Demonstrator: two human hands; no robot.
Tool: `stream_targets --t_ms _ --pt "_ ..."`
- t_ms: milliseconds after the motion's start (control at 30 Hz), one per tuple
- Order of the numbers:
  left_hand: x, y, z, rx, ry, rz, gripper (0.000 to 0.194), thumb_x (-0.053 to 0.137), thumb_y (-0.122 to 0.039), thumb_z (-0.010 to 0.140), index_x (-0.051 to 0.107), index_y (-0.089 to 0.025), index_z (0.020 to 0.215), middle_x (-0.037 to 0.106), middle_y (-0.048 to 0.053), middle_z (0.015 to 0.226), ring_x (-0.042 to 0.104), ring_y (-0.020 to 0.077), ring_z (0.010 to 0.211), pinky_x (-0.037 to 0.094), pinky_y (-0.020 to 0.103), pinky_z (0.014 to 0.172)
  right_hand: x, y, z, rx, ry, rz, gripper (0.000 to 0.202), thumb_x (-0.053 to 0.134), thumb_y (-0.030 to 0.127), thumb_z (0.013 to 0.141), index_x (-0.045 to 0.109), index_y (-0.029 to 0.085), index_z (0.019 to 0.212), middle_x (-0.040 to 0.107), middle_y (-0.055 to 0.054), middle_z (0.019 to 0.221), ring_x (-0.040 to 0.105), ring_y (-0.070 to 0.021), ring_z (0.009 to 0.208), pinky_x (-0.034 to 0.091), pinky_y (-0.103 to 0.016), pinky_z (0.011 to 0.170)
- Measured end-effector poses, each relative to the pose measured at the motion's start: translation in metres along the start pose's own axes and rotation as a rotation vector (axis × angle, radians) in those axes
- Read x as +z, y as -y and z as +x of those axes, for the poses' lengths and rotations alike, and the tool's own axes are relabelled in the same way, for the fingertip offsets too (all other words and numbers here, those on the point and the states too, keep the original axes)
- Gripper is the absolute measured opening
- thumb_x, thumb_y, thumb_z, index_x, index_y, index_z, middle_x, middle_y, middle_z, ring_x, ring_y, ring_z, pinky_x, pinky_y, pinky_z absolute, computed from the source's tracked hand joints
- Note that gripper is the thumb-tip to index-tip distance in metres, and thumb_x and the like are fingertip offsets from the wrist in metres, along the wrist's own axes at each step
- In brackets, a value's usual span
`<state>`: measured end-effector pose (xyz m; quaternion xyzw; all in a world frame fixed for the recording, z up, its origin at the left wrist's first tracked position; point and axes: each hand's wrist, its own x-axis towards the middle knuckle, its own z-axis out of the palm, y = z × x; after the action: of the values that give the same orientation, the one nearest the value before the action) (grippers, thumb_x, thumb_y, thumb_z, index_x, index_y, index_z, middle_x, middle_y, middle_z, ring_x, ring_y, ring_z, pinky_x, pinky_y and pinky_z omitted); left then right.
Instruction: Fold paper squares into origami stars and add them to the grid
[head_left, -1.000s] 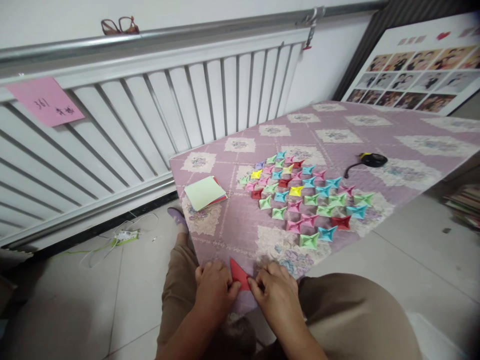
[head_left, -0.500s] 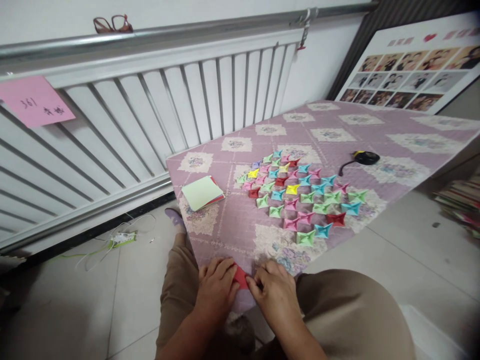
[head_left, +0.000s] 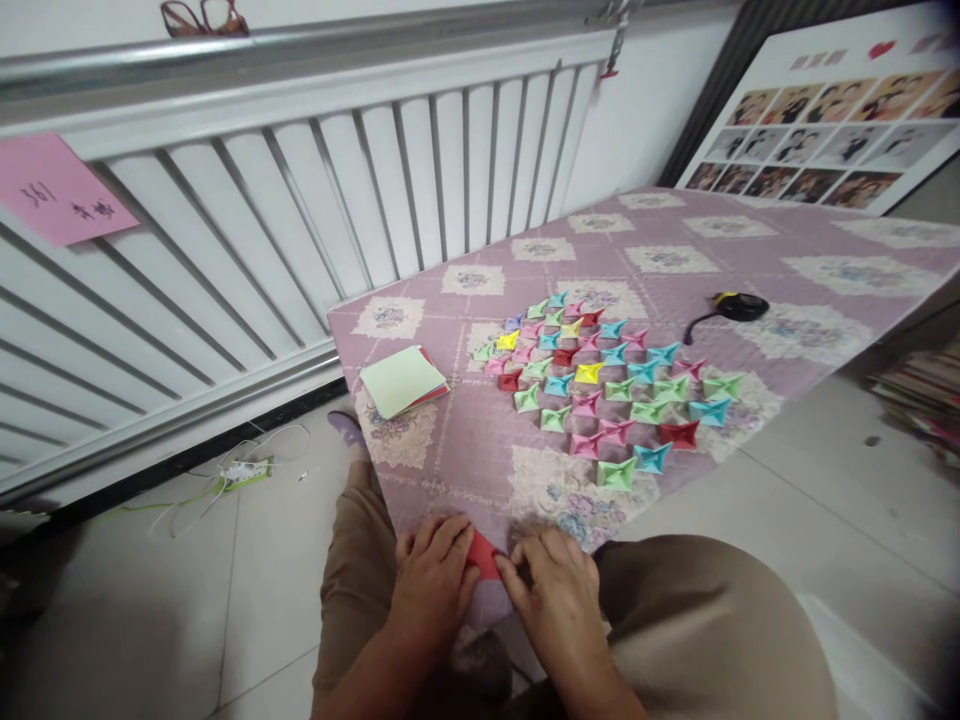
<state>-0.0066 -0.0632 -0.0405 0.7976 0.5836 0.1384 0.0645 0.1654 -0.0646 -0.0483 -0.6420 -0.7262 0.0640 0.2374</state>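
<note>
**Red paper part-folded between two grips, beside rows of folded paper shapes**

The red paper (head_left: pixel 484 558) lies at the near corner of the worktop (head_left: pixel 465 480), between the two grips. The left grip (head_left: pixel 433 575) has its fingers spread over the paper's left part; whether it grasps or merely presses cannot be told. The right grip (head_left: pixel 559 590) pinches the right-hand corner between thumb and fingertip.

State of the work: the red paper appears partly folded, its flat, creased form lacking the raised points of the others. Beyond the right grip stand several rows of folded shapes in green, pink, blue, yellow and red, seemingly complete; the nearest is a green folded shape (head_left: pixel 616 475). Beyond the left grip, a stack of flat sheets (head_left: pixel 403 382), pale green uppermost with red showing beneath, appears unfolded.

Containers: no box or tray is visible. The folded shapes look hollow between their points, but are too small to show any contents. Farther beyond the right grip lies a black-and-yellow object (head_left: pixel 742 307) with a strap.
</note>
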Motion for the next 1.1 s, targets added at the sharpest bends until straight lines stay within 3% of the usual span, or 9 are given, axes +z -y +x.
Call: stream_targets --t_ms 300,433,600,733,833,967,1100 --pt "-0.004 0.001 0.002 -0.055 0.119 -0.003 0.04 0.055 -0.027 0.087 0.055 -0.025 0.127 0.054 0.003 0.134 0.046 0.0277 0.12 0.035 0.046 0.096 0.01 -0.008 -0.009 -0.001 -0.092 -0.012 0.018 0.045 0.028 0.091 0.061 0.023 0.083 0.065 -0.005 0.091 0.056 -0.0226 0.089 0.035 -0.036 0.079" --pt "-0.006 0.0 0.003 -0.061 0.151 -0.001 0.041 0.053 -0.027 0.087 0.054 -0.026 0.128 0.052 0.003 0.136 0.045 0.0281 0.121 0.036 0.046 0.096 0.006 -0.008 -0.01 -0.12 -0.113 -0.011 0.023 0.042 0.024 0.092 0.061 0.022 0.106 0.068 -0.006 0.106 0.057 -0.0226 0.103 0.034 -0.038 0.089" --pt "-0.008 0.001 0.003 -0.065 0.185 -0.013 0.041 0.048 -0.025 0.09 0.051 -0.027 0.131 0.05 0.003 0.139 0.042 0.0272 0.125 0.034 0.048 0.099 0.006 0.016 -0.019 -0.343 0.095 -0.061 0.054 0.05 0.022 0.084 0.04 0.019 0.137 0.05 -0.007 0.139 0.04 -0.024 0.13 0.018 -0.047 0.107" --pt "-0.009 0.004 0.001 -0.075 0.213 -0.001 0.045 0.047 -0.026 0.09 0.047 -0.03 0.135 0.044 0.001 0.143 0.036 0.0277 0.13 0.03 0.051 0.103 0.012 0.025 -0.022 -0.31 0.307 -0.081 0.066 0.056 0.029 0.08 0.035 0.019 0.142 0.038 -0.007 0.147 0.032 -0.0263 0.135 0.017 -0.054 0.108" --pt "-0.007 0.007 -0.003 -0.059 0.224 0.018 0.047 0.046 -0.03 0.09 0.043 -0.034 0.137 0.039 0.0 0.147 0.03 0.0292 0.134 0.021 0.059 0.107 0.013 0.019 -0.024 -0.301 0.371 -0.11 0.068 0.057 0.034 0.08 0.034 0.02 0.142 0.036 -0.007 0.148 0.031 -0.0285 0.136 0.016 -0.059 0.107" --pt "-0.003 0.009 -0.007 -0.032 0.235 0.046 0.049 0.041 -0.031 0.092 0.037 -0.034 0.141 0.033 0.0 0.15 0.026 0.029 0.136 0.015 0.064 0.107 0.011 0.002 -0.032 -0.353 0.311 -0.176 0.065 0.056 0.037 0.082 0.036 0.022 0.142 0.037 -0.008 0.147 0.031 -0.0308 0.135 0.013 -0.061 0.107" --pt "-0.002 0.009 -0.006 -0.033 0.229 0.03 0.049 0.04 -0.031 0.092 0.036 -0.033 0.141 0.032 0.0 0.15 0.024 0.0285 0.137 0.012 0.065 0.107 0.007 -0.012 -0.044 -0.356 0.215 -0.242 0.061 0.054 0.03 0.082 0.038 0.024 0.14 0.039 -0.006 0.146 0.032 -0.0316 0.134 0.018 -0.063 0.104"
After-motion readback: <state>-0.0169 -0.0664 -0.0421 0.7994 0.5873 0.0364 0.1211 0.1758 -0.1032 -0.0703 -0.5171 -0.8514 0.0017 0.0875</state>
